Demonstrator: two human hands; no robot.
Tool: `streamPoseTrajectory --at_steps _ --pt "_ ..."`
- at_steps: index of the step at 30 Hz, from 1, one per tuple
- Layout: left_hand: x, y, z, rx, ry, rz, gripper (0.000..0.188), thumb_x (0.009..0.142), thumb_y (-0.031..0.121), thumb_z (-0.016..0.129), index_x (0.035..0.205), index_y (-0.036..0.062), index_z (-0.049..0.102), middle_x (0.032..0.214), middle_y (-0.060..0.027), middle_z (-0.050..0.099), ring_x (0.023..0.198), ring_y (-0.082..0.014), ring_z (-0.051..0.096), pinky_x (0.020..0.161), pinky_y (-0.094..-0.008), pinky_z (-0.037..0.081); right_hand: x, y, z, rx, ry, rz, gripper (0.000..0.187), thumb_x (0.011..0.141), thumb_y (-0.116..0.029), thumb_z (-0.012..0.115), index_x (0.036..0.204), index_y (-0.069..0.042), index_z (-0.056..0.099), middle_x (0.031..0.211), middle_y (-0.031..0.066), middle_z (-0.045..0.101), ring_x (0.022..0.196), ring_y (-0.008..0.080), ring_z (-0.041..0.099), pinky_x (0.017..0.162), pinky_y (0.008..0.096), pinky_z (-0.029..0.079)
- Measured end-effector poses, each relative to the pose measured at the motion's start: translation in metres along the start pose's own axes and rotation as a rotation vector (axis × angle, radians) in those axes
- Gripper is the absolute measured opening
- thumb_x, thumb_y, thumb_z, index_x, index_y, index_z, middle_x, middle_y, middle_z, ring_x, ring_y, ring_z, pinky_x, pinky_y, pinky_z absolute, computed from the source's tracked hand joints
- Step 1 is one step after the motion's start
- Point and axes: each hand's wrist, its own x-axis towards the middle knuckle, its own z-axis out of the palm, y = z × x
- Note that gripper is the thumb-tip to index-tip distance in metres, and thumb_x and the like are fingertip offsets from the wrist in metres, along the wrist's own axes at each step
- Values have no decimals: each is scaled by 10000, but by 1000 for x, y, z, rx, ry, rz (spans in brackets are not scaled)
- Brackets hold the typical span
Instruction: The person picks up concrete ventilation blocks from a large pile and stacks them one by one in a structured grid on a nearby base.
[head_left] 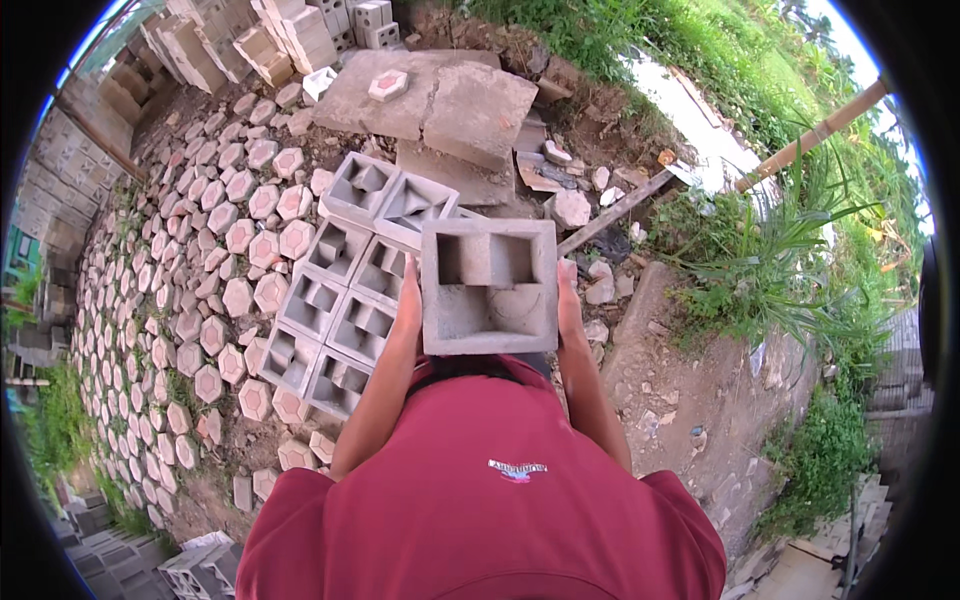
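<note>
A square grey concrete ventilation block (490,315) with angled hollows is held up in front of my body. My left hand (411,300) presses flat against its left side. On the opposite side my right hand (569,300) grips it, so the block is clamped between both palms. Most of the fingers are hidden behind or beneath it. Just left of and beyond my left hand, similar ventilation blocks (328,268) lie side by side in a two-wide group on the ground. The held block overlaps part of that group's right edge in view.
Many hexagonal pavers (240,235) cover the ground at left. A cracked concrete slab (430,100) carries one paver (388,85) at the back. Stacked blocks (300,35) stand at the far left. Rubble (600,285), a bamboo pole (815,135) and tall grass (760,240) are at right.
</note>
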Motion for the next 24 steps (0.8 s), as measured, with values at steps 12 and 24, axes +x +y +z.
streamPoseTrajectory --at_steps 12,24 --pt "136 -51 -7 -294 403 21 652 898 578 311 1165 35 553 1002 -93 621 864 -204 595 785 -328 473 183 -62 -1 -205 -88 369 642 891 -571 386 1183 -18 532 1130 86 580 953 201 577 894 317 421" --pt "207 -181 39 -680 907 50 343 884 304 417 977 40 615 875 -92 636 826 -223 603 781 -352 480 391 -29 -68 -700 -286 1061 730 888 -643 233 1161 -35 530 1046 86 616 944 206 570 869 367 421"
